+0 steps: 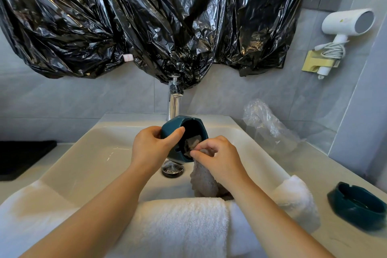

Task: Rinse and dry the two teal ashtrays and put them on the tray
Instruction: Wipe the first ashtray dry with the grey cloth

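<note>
One ashtray [172, 128] is over the sink [88, 153], in front of the tap [174, 107], cloth [202, 180] poking into it. The other ashtray [356, 205] is on the counter [328, 242] to the right. Towel [178, 222] on the sink's front edge, tray [23, 159] far left.

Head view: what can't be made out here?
- Inside of held ashtray: head view, covered by the grey cloth and right hand; wet or dry unclear.
- Faucet spout: head view, behind the held ashtray; top under black plastic sheet.
- Second ashtray: head view, blurred near the right edge.
- Dark flat item: head view, cut off by the left edge; tray or not unclear.
</note>
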`<state>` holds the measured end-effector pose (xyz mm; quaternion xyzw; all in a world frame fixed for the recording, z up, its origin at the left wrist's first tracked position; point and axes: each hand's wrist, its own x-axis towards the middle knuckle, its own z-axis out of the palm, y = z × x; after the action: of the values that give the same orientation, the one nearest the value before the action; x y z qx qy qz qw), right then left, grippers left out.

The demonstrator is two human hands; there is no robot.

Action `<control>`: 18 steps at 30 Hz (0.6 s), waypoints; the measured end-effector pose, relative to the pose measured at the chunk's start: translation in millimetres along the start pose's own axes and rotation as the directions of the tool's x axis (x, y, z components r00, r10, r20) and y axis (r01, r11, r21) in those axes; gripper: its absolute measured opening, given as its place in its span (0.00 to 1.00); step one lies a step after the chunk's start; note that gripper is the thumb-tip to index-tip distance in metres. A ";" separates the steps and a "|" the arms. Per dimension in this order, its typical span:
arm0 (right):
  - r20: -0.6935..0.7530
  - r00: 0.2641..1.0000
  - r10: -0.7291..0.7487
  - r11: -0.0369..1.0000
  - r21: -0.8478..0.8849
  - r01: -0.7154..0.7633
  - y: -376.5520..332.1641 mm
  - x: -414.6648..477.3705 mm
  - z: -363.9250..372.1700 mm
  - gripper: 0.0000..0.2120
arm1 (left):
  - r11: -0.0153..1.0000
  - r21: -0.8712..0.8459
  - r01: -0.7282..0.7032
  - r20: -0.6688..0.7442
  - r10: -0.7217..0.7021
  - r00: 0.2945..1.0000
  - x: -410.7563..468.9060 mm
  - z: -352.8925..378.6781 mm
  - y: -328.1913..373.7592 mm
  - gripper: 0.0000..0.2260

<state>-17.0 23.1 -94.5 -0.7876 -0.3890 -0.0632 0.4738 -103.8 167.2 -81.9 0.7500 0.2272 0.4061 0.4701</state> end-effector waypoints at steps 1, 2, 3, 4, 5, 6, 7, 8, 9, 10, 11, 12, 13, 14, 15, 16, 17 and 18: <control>0.020 1.000 -0.004 1.000 -0.012 0.004 0.8 0.0 0.6 0.05 | 1.000 0.005 0.005 -0.014 -0.005 1.000 0.8 -0.4 -0.3 0.17; 0.036 0.999 0.000 1.000 -0.021 0.001 2.0 0.2 1.3 0.08 | 1.000 0.011 0.011 -0.024 -0.011 1.000 1.0 -0.8 -0.2 0.17; 0.055 0.998 0.010 0.999 -0.033 -0.008 3.0 0.4 2.1 0.10 | 1.000 0.017 0.015 -0.029 -0.014 0.999 0.9 -1.1 -0.1 0.18; 0.082 0.996 0.019 0.999 -0.047 -0.015 3.4 0.3 2.8 0.11 | 1.000 0.021 0.011 -0.026 -0.011 1.000 0.6 -1.2 -0.3 0.18; 0.117 0.993 0.027 0.998 -0.060 -0.020 3.2 -0.2 3.4 0.12 | 1.000 0.030 0.003 -0.019 -0.003 1.000 0.0 -1.1 -0.4 0.18; 0.152 0.988 0.031 0.998 -0.067 -0.021 3.6 -0.7 4.4 0.12 | 0.999 0.047 -0.005 -0.007 0.005 1.000 -0.6 -0.9 -0.4 0.18; 0.180 0.983 0.032 0.997 -0.068 -0.020 4.5 -1.0 5.3 0.11 | 0.998 0.068 -0.012 0.006 0.012 1.000 -1.6 -0.7 0.0 0.17; 0.190 0.981 0.035 0.997 -0.071 -0.022 5.2 -1.1 6.1 0.11 | 0.996 0.084 -0.020 0.019 0.019 1.000 -2.3 -0.3 0.4 0.16; 0.181 0.983 0.040 0.996 -0.084 -0.025 6.0 -0.9 6.1 0.10 | 0.995 0.092 -0.027 0.032 0.024 0.999 -2.8 0.3 0.6 0.15; 0.152 0.987 0.044 0.994 -0.108 -0.028 6.1 -0.9 5.3 0.10 | 0.995 0.095 -0.030 0.045 0.026 0.999 -2.9 1.2 0.8 0.14; 0.107 0.993 0.041 0.990 -0.141 -0.025 6.2 -0.6 4.2 0.10 | 0.995 0.096 -0.030 0.055 0.024 0.998 -3.1 1.7 0.8 0.14; 0.050 0.998 0.024 0.984 -0.177 -0.015 6.3 -0.6 2.8 0.09 | 0.995 0.094 -0.024 0.061 0.018 0.998 -3.5 1.9 0.7 0.14; -0.009 1.000 -0.005 0.977 -0.212 0.003 7.0 -0.3 1.9 0.09 | 0.996 0.088 -0.017 0.061 0.012 0.998 -3.7 2.0 0.5 0.14; -0.061 0.998 -0.035 0.970 -0.243 0.019 7.7 0.2 1.2 0.09 | 0.997 0.081 -0.011 0.061 0.006 0.998 -3.4 2.0 0.3 0.15; -0.096 0.994 -0.055 0.962 -0.271 0.027 8.3 0.9 0.8 0.09 | 0.997 0.079 -0.005 0.063 0.000 0.998 -3.0 2.1 0.0 0.15; -0.113 0.991 -0.064 0.954 -0.297 0.028 9.1 2.2 1.0 0.10 | 0.997 0.080 -0.002 0.065 -0.004 0.998 -2.6 2.0 -0.1 0.15; -0.114 0.991 -0.069 0.946 -0.322 0.029 10.2 3.5 1.3 0.10 | 0.997 0.082 0.000 0.066 -0.005 0.998 -2.9 1.6 0.4 0.15; -0.098 0.993 -0.065 0.939 -0.342 0.028 11.4 4.2 2.1 0.10 | 0.996 0.085 -0.001 0.064 -0.004 0.998 -3.2 1.2 1.0 0.15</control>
<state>-7.0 24.3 -101.7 -0.8434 -0.3647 -0.1831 0.3496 -104.7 163.8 -82.6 0.7819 0.2297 0.3712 0.4451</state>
